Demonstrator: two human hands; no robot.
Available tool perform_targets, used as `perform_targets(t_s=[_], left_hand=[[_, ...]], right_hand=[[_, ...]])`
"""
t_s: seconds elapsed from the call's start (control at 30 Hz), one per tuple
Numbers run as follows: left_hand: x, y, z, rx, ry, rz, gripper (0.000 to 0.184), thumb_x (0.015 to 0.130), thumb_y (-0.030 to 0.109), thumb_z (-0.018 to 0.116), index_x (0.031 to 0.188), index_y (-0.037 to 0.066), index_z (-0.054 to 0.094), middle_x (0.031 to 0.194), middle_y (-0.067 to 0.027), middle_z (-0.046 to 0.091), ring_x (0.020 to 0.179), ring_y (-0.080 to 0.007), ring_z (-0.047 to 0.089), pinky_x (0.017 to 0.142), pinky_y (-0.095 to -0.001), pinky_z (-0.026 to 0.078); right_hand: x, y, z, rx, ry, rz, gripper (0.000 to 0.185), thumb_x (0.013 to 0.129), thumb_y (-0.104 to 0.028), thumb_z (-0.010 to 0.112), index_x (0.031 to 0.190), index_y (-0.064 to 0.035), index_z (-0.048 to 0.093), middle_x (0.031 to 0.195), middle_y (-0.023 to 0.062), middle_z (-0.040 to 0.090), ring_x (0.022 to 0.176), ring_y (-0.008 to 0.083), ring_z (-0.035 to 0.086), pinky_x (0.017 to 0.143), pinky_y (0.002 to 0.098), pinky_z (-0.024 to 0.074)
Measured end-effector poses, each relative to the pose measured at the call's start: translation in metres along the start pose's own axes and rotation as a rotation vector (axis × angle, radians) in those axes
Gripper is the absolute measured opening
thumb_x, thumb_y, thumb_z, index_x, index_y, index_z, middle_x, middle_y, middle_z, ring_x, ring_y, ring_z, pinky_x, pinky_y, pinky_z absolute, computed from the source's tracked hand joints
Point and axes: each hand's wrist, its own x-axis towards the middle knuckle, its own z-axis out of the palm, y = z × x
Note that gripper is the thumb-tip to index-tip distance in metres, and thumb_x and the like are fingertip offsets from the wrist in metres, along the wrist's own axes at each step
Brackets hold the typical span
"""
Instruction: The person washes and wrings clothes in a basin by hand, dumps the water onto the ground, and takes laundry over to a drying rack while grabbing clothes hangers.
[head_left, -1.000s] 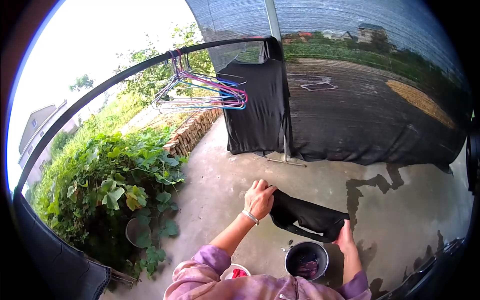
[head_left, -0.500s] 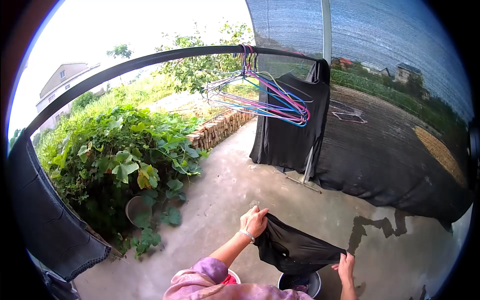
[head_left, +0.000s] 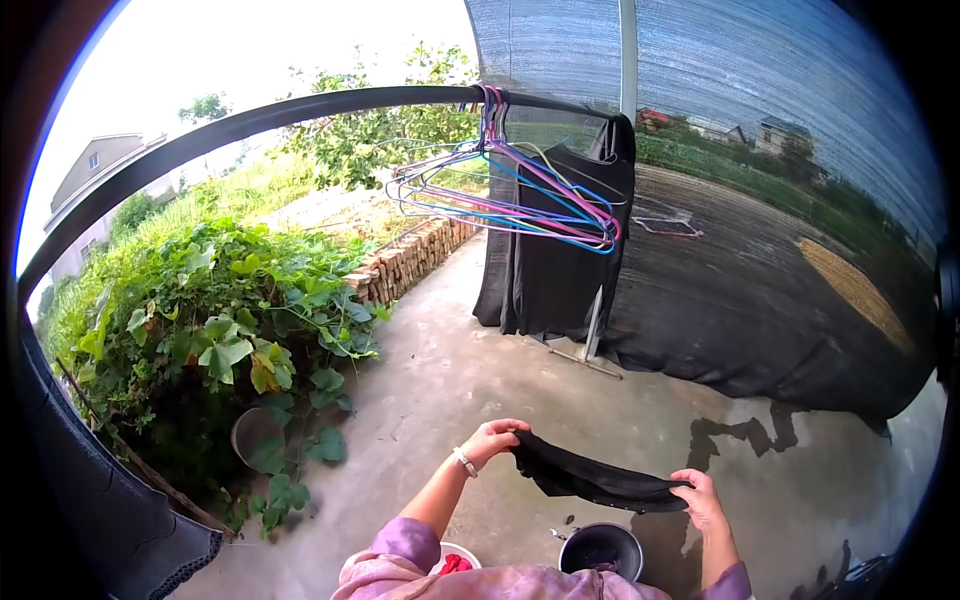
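Observation:
A piece of thin black cloth (head_left: 598, 483), seemingly a garment of a kind I cannot make out, is stretched sideways between my hands. My left hand (head_left: 490, 441), with a bracelet at the wrist, pinches its left end. At the other end, my right hand (head_left: 703, 500) grips the corner between thumb and fingers. The fabric sags a little in the middle and hangs in a narrow band. Below it on the ground stands a dark basin (head_left: 628, 545) with dark cloth inside. Closer to my left arm, a white basin (head_left: 470, 552) holds red cloth (head_left: 456, 565), partly hidden by my sleeve.
Several coloured hangers (head_left: 540, 215) hang bunched on a black rail (head_left: 370, 97) ahead. A black garment (head_left: 570, 260) hangs behind them. Dark netting (head_left: 740, 320) closes off the right side. Leafy vines (head_left: 230, 320) and a brick stack (head_left: 415, 262) lie left of the concrete floor (head_left: 430, 390).
The black cloth has gone from hanging spread out to a narrower, flatter band. Both hands sit slightly higher in relation to the basins, and the view has shifted a little to the right.

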Motion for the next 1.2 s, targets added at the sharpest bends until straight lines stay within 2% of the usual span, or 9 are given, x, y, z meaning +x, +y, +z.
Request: perform_targets(t_s=[0.13, 0.3, 0.4, 0.47, 0.63, 0.7, 0.87, 1.0, 1.2], left_hand=[[-0.007, -0.021, -0.014, 0.116, -0.246, -0.114, 0.03, 0.077, 0.0, 0.05, 0.106, 0.003, 0.057, 0.094, -0.0013, 0.06, 0.086, -0.0108, 0.056, 0.081, -0.0247, 0.043], [-0.009, -0.049, -0.025, 0.997, 0.251, -0.016, 0.043, 0.063, 0.003, 0.06, 0.103, 0.019, 0.06, 0.09, -0.013, 0.062, 0.078, -0.0274, 0.061, 0.071, -0.0337, 0.049], [-0.025, -0.041, -0.028, 1.392, 0.396, 0.018, 0.042, 0.064, 0.005, 0.061, 0.103, 0.019, 0.06, 0.094, -0.0116, 0.059, 0.084, -0.0311, 0.06, 0.073, -0.0378, 0.049], [-0.038, -0.03, -0.03, 1.423, 0.264, -0.081, 0.041, 0.066, 0.008, 0.061, 0.105, 0.019, 0.06, 0.093, -0.0112, 0.06, 0.085, -0.0313, 0.059, 0.074, -0.0378, 0.048], [-0.045, -0.05, -0.065, 1.078, -0.375, 0.117, 0.044, 0.071, 0.006, 0.051, 0.113, 0.016, 0.059, 0.085, -0.0077, 0.065, 0.068, -0.0213, 0.061, 0.064, -0.0308, 0.049], [-0.048, -0.032, -0.058, 0.827, -0.496, -0.157, 0.044, 0.074, 0.004, 0.047, 0.115, 0.015, 0.058, 0.083, -0.0031, 0.064, 0.062, -0.0138, 0.057, 0.06, -0.0259, 0.047], [-0.071, -0.002, -0.032, 0.118, -0.432, -0.181, 0.04, 0.08, 0.001, 0.038, 0.116, 0.005, 0.055, 0.082, 0.0027, 0.061, 0.059, -0.0024, 0.051, 0.057, -0.0182, 0.045], [-0.086, 0.008, -0.008, -0.109, -0.381, -0.152, 0.039, 0.08, 0.001, 0.041, 0.117, 0.004, 0.054, 0.088, 0.0014, 0.062, 0.065, -0.003, 0.054, 0.059, -0.0179, 0.046], [-0.098, 0.011, 0.004, -0.023, -0.363, -0.158, 0.043, 0.079, 0.003, 0.042, 0.12, 0.005, 0.052, 0.091, 0.0047, 0.061, 0.069, -0.001, 0.053, 0.059, -0.0168, 0.045]], right_hand=[[-0.005, -0.031, 0.005, 0.084, -0.007, -0.025, 0.024, 0.069, 0.004, 0.055, 0.092, -0.0053, 0.057, 0.078, 0.0014, 0.055, 0.061, 0.0063, 0.05, 0.04, 0.0199, 0.0323], [0.005, -0.048, 0.012, 0.069, 0.058, -0.157, 0.02, 0.07, 0.003, 0.055, 0.09, -0.0008, 0.058, 0.07, -0.0011, 0.053, 0.053, 0.0038, 0.043, 0.039, 0.02, 0.0287], [0.022, -0.04, 0.0, -0.705, 0.122, -0.421, 0.014, 0.069, 0.004, 0.055, 0.082, 0.0001, 0.061, 0.06, -0.0011, 0.051, 0.051, 0.0056, 0.043, 0.043, 0.0232, 0.0334], [0.03, -0.045, -0.002, -0.516, 0.163, -0.359, 0.012, 0.067, 0.002, 0.056, 0.077, 0.0007, 0.062, 0.054, 0.0013, 0.05, 0.051, 0.0079, 0.045, 0.047, 0.0256, 0.0368], [0.042, -0.062, 0.01, -0.685, 0.021, -0.301, 0.012, 0.067, -0.004, 0.058, 0.077, -0.0013, 0.064, 0.057, 0.0021, 0.054, 0.053, 0.0089, 0.049, 0.049, 0.0249, 0.0393], [0.052, -0.071, 0.018, -0.86, -0.104, -0.196, 0.015, 0.067, -0.009, 0.06, 0.081, -0.0046, 0.066, 0.059, 0.0033, 0.058, 0.056, 0.0101, 0.053, 0.052, 0.0263, 0.0426], [0.058, -0.136, 0.067, -0.857, -0.747, -0.232, 0.039, 0.071, -0.027, 0.07, 0.099, -0.0007, 0.061, 0.082, 0.007, 0.063, 0.078, 0.0125, 0.058, 0.069, 0.0259, 0.0474], [0.064, -0.238, 0.127, -0.414, -0.188, -0.903, 0.032, 0.076, -0.013, 0.064, 0.105, -0.0004, 0.057, 0.102, 0.0067, 0.056, 0.087, 0.0134, 0.056, 0.068, 0.0268, 0.0487], [0.097, -0.338, 0.193, -0.868, 0.44, -1.519, 0.041, 0.076, -0.021, 0.062, 0.113, -0.004, 0.052, 0.105, 0.0131, 0.053, 0.098, 0.0289, 0.048, 0.085, 0.0369, 0.0397]])
